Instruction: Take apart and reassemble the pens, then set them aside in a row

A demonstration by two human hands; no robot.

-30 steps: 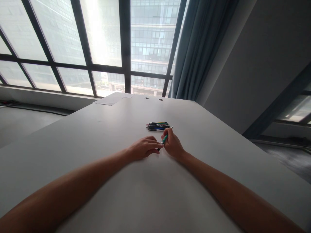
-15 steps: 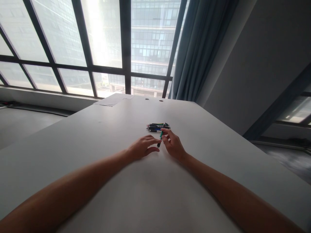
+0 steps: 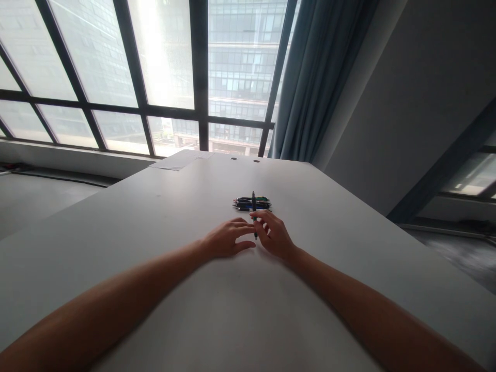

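white table, pen partly behind right hand

Held pen: dark, bit of green mid-barrel, pale tip at lower end. Near-vertical in frame, just right of center, mid-section partly covered. Upper end overlaps the pen bunch: mostly black, some blue and green, lying flat, roughly parallel, left-right, center frame.

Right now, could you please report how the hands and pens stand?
Right hand gripping a pen. Left hand open, close by. Other pens lying just beyond.
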